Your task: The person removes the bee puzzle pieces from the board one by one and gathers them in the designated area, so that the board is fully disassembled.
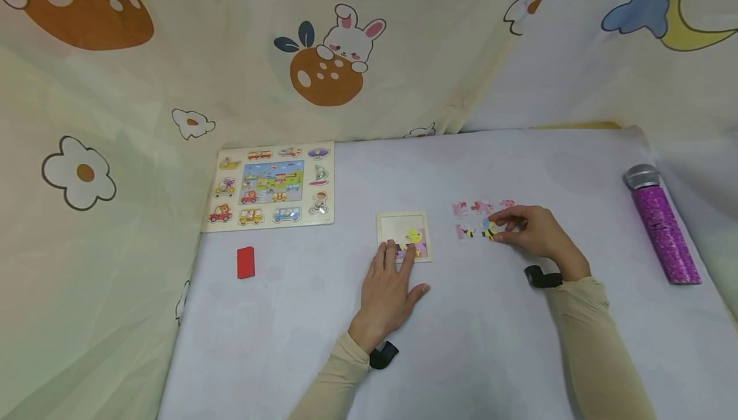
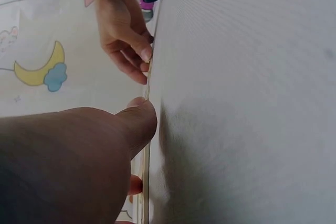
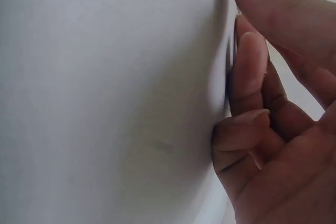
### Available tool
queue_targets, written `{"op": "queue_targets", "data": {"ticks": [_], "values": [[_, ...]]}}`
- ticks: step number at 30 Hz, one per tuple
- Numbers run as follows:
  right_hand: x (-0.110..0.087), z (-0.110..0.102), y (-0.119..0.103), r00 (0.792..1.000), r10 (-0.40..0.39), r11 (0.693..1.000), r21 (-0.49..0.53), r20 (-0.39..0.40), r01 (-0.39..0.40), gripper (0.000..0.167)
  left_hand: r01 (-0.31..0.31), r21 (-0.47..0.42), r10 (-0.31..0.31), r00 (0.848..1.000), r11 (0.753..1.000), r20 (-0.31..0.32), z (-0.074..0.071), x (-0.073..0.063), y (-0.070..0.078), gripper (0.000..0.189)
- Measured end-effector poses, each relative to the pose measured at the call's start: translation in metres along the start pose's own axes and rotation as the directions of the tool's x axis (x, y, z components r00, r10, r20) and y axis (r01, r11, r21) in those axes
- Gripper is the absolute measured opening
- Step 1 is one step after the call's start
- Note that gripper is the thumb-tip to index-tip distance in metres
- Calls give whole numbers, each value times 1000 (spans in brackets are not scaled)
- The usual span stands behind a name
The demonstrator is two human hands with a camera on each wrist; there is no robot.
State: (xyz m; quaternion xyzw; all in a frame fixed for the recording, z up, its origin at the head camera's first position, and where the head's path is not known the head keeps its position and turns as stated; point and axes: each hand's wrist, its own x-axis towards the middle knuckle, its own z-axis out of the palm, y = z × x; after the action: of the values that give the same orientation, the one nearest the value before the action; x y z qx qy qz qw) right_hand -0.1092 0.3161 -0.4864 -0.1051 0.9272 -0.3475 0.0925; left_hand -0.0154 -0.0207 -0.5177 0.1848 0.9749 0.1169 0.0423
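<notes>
My left hand (image 1: 387, 292) lies with its fingers spread over the lower edge of a small wooden puzzle tray (image 1: 401, 215). Inside that tray, fitted pieces with a yellow figure (image 1: 414, 236) fill the lower part, partly hidden by the fingertips. The upper part shows bare backing. To the right, my right hand (image 1: 533, 233) pinches a puzzle piece (image 1: 489, 230) with yellow and black on it between thumb and fingers, close over the table. Several loose pink puzzle pieces (image 1: 480, 207) lie beside it. In the right wrist view the fingers (image 3: 249, 66) are curled low at the cloth, and the piece is hidden.
A vehicle picture board (image 1: 327, 213) lies at the back left, with a red block (image 1: 245, 262) in front of it. A glittery purple microphone-shaped tube (image 1: 665, 231) lies at the far right. Printed curtains (image 1: 248, 74) hang behind the white-covered table (image 1: 461, 356).
</notes>
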Motion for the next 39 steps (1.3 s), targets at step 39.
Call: {"op": "queue_targets", "data": {"ticks": [39], "values": [[53,83,-97,980,-165,986,12,108,164,26,-17,25,18,999,1000,-28,0,-3,-2,78]]}}
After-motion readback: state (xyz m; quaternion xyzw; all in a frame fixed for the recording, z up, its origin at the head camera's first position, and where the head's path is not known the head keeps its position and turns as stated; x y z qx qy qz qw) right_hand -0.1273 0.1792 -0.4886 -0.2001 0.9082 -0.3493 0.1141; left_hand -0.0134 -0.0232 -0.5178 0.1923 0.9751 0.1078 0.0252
